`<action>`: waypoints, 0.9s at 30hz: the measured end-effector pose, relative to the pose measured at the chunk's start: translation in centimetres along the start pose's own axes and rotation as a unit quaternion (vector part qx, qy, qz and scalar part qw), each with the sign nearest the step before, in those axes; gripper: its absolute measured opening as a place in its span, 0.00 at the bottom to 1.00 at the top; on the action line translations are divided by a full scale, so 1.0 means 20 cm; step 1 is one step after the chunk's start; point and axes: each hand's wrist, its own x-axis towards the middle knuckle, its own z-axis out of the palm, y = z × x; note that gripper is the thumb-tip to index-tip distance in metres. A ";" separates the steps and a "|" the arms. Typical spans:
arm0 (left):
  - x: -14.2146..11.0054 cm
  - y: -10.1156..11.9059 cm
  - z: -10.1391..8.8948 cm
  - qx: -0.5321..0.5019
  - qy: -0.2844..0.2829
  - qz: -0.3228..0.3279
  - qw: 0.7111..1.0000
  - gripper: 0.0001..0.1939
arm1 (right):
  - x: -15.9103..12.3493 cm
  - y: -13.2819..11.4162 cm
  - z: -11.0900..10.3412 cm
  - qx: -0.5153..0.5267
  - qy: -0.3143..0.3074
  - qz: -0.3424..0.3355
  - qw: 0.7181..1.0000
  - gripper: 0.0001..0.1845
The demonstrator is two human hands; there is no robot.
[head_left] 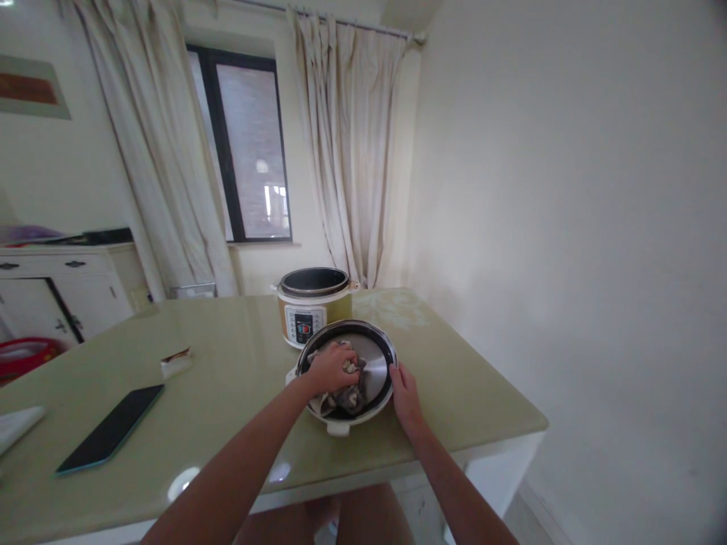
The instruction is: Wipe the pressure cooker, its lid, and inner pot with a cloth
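Our left hand (332, 369) bunches the cloth (351, 399) inside the lid (375, 362), our right hand (407, 397) grips its rim; uneven pressure could skid it into the cooker (305, 327) behind

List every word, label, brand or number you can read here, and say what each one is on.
No text is readable.
Control panel of the cooker: small markings around the display, too small and blurred to read.
Lid: no lettering can be made out.
Dark flat device: no text visible on its face.
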 end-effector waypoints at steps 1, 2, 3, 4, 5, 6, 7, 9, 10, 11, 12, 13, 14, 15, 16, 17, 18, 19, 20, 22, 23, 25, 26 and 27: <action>0.00 0.00 0.00 0.002 0.002 -0.005 1.000 0.10 | 0.00 -0.01 0.00 0.000 -0.004 -0.001 1.000 0.22; 0.00 0.00 0.01 0.003 0.006 -0.005 1.000 0.10 | 0.00 -0.01 0.00 -0.001 -0.008 0.000 1.000 0.22; 0.00 0.00 0.02 0.000 0.016 -0.003 1.000 0.11 | 0.00 -0.02 0.00 -0.003 -0.010 0.003 1.000 0.23; 0.00 0.01 0.03 -0.008 0.034 0.001 0.999 0.14 | -0.01 -0.02 0.00 -0.003 -0.012 0.004 1.000 0.24; 0.00 0.01 0.04 -0.022 0.059 0.006 0.998 0.19 | -0.01 -0.02 0.00 -0.001 -0.014 0.005 1.000 0.24; -0.01 0.01 0.04 -0.042 0.091 0.013 0.995 0.27 | -0.01 -0.02 0.00 0.000 -0.017 0.003 1.000 0.25; -0.01 0.00 0.04 -0.065 0.128 0.020 0.989 0.34 | -0.01 -0.02 0.00 -0.001 -0.019 0.000 1.000 0.25; -0.04 -0.03 0.02 -0.111 0.201 0.030 0.973 0.41 | -0.02 -0.02 0.00 -0.004 -0.021 -0.008 1.000 0.25; -0.06 -0.06 0.00 -0.129 0.234 0.030 0.963 0.39 | -0.03 -0.02 0.00 -0.007 -0.016 -0.009 1.000 0.27; -0.08 -0.09 -0.02 -0.144 0.265 0.025 0.953 0.35 | -0.04 -0.02 0.00 -0.013 -0.006 -0.012 1.000 0.29; -0.10 -0.14 -0.03 -0.158 0.295 0.009 0.942 0.30 | -0.04 -0.03 0.00 -0.020 0.009 -0.018 1.000 0.31; -0.13 -0.19 -0.04 -0.171 0.326 -0.019 0.930 0.27 | -0.05 -0.03 0.00 -0.031 0.026 -0.031 0.999 0.33; -0.16 -0.24 -0.03 -0.190 0.354 -0.056 0.914 0.25 | -0.06 -0.04 0.00 -0.048 0.043 -0.051 0.997 0.32; -0.19 -0.29 -0.02 -0.218 0.375 -0.101 0.896 0.25 | -0.06 -0.04 0.00 -0.069 0.059 -0.078 0.993 0.30; -0.22 -0.34 0.02 -0.257 0.384 -0.145 0.875 0.26 | -0.06 -0.04 -0.01 -0.095 0.073 -0.111 0.987 0.28; -0.24 -0.39 0.06 -0.308 0.377 -0.183 0.854 0.29 | -0.06 -0.04 -0.01 -0.122 0.086 -0.147 0.978 0.26; -0.27 -0.42 0.11 -0.363 0.357 -0.210 0.834 0.32 | -0.06 -0.04 -0.02 -0.150 0.096 -0.183 0.967 0.24; -0.28 -0.45 0.16 -0.411 0.329 -0.224 0.820 0.36 | -0.05 -0.05 -0.03 -0.178 0.103 -0.219 0.954 0.22; -0.30 -0.47 0.21 -0.446 0.302 -0.229 0.811 0.39 | -0.05 -0.06 -0.04 -0.208 0.109 -0.251 0.939 0.21; -0.31 -0.48 0.28 -0.474 0.268 -0.222 0.809 0.40 | -0.04 -0.10 -0.06 -0.271 0.119 -0.298 0.907 0.19; -0.31 -0.48 0.31 -0.476 0.262 -0.217 0.811 0.40 | -0.04 -0.14 -0.06 -0.302 0.123 -0.310 0.893 0.18; -0.30 -0.48 0.33 -0.478 0.259 -0.207 0.813 0.39 | -0.06 -0.26 -0.04 -0.352 0.112 -0.314 0.875 0.17; -0.30 -0.47 0.32 -0.477 0.261 -0.205 0.814 0.39 | -0.07 -0.33 -0.01 -0.371 0.086 -0.312 0.871 0.17; -0.30 -0.47 0.32 -0.474 0.266 -0.203 0.815 0.39 | -0.10 -0.39 0.04 -0.384 0.043 -0.312 0.868 0.17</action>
